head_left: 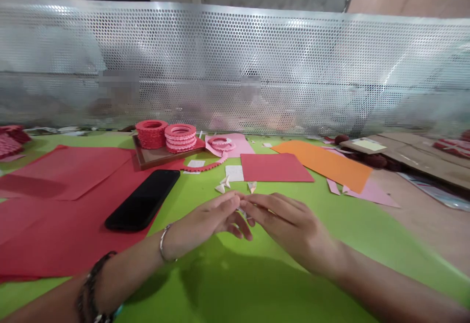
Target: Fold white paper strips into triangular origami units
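My left hand (220, 215) and my right hand (286, 215) meet at the fingertips above the green table (235, 284). Between the fingers a little of a small whitish folded paper piece (244, 212) shows; most of it is covered, so its shape is hard to make out. Both hands are closed in a pinch around it. Just beyond the fingers lie small white folded paper pieces (222, 186), and another folded piece (251, 186) sits beside the red paper rectangle (276, 167).
Left of my hands, a black phone (144, 200) lies on red paper sheets (73, 235). Behind it a brown tray (147, 160) holds stacked red and pink scalloped rings (180, 139). An orange sheet (326, 162) lies right, near cardboard (414, 154). A perforated metal panel (235, 44) borders the back.
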A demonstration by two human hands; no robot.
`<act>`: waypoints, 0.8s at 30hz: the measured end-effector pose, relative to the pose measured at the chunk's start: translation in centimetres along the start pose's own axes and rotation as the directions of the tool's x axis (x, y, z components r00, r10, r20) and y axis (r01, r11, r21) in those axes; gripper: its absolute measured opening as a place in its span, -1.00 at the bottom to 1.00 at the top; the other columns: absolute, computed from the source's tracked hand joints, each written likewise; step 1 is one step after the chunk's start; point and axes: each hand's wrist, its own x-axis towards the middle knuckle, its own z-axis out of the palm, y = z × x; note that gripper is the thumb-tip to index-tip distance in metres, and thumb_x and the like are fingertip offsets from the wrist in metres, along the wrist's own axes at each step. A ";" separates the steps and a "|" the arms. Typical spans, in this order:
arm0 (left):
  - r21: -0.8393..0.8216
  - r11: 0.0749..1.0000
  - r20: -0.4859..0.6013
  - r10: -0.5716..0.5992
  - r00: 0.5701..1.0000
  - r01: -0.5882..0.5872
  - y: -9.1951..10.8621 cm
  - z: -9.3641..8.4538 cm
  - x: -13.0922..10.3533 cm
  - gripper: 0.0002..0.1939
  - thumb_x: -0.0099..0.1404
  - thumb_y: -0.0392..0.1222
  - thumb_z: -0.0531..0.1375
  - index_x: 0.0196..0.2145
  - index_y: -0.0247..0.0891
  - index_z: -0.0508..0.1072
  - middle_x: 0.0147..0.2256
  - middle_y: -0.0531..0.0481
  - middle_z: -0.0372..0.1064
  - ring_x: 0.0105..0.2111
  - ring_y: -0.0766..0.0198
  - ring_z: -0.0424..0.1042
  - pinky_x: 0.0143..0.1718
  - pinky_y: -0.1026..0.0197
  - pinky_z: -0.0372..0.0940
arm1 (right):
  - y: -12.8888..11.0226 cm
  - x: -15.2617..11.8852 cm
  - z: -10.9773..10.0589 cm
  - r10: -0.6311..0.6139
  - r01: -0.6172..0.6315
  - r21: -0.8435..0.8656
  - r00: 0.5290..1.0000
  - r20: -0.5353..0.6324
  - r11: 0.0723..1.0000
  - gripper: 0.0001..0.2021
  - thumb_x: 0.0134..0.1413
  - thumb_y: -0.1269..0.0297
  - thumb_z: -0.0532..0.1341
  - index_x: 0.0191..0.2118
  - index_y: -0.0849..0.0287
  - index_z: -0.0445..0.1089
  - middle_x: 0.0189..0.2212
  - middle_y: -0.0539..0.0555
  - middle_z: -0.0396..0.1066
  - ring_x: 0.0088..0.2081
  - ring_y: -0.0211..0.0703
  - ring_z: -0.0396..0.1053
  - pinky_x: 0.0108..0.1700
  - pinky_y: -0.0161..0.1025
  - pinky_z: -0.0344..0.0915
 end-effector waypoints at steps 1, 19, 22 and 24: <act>0.017 1.000 -0.024 0.000 1.000 0.000 0.1 0.0 0.0 -0.74 0.15 -0.01 0.08 -0.33 -0.28 0.29 -0.49 0.08 0.29 -0.48 0.37 0.32 -0.38 0.28 0.20 | -0.1 0.0 0.0 0.000 0.001 0.019 1.000 -0.012 1.000 -0.74 0.13 0.47 0.00 -0.08 0.21 0.26 -0.25 0.09 0.36 -0.33 -0.24 0.32 -0.32 -0.31 0.31; 0.365 0.931 -0.112 0.049 0.992 -0.005 1.1 0.7 -0.6 -0.87 0.07 -0.25 0.15 -0.41 -0.30 0.24 -0.59 0.18 0.01 -0.61 0.48 -0.02 -0.63 0.40 -0.08 | -0.9 1.5 -0.2 0.535 -0.482 0.607 0.838 0.108 0.632 -0.90 -0.02 0.38 0.15 -0.51 0.21 0.27 -0.56 0.00 0.30 -0.50 -0.31 0.25 -0.50 -0.36 0.22; 0.427 0.904 -0.129 0.075 0.989 -0.013 1.0 0.9 -0.7 -0.89 0.09 -0.24 0.14 -0.43 -0.29 0.24 -0.59 0.19 0.02 -0.61 0.48 -0.01 -0.63 0.41 -0.07 | -1.0 1.3 0.0 0.594 -0.524 0.668 0.791 0.150 0.529 -0.91 -0.03 0.38 0.15 -0.50 0.21 0.24 -0.56 -0.01 0.29 -0.51 -0.33 0.25 -0.51 -0.38 0.22; 0.482 0.876 -0.153 0.105 0.983 -0.019 1.0 0.9 -0.7 -0.90 0.10 -0.23 0.13 -0.44 -0.29 0.24 -0.59 0.18 0.03 -0.61 0.48 0.00 -0.62 0.41 -0.05 | -1.1 1.2 0.1 0.614 -0.528 0.707 0.772 0.168 0.471 -0.92 -0.02 0.38 0.14 -0.48 0.21 0.22 -0.56 -0.03 0.28 -0.52 -0.35 0.25 -0.52 -0.40 0.22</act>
